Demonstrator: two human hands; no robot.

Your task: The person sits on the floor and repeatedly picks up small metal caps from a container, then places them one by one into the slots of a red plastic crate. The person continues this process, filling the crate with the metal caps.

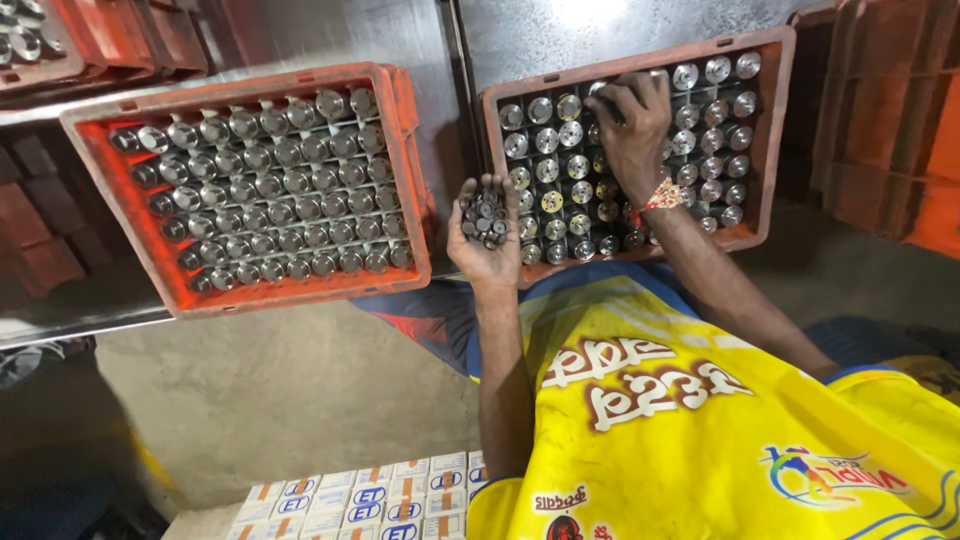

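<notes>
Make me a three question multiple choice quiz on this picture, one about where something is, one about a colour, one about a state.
1. Where is the right hand?
A. On the white boxes
B. Over the right tray of metal cylinders
C. Resting on the floor

2. What colour is the left tray?
A. Blue
B. Green
C. Red-orange

3. How is the left hand?
A. Palm up, cupped, with small metal pieces in it
B. Flat and empty
C. Clenched around a tool

Answers:
1. B, its fingers reach down among the cylinders in that tray.
2. C, its rim and walls are red-orange.
3. A, a small pile of pieces lies in the upturned palm.
</notes>
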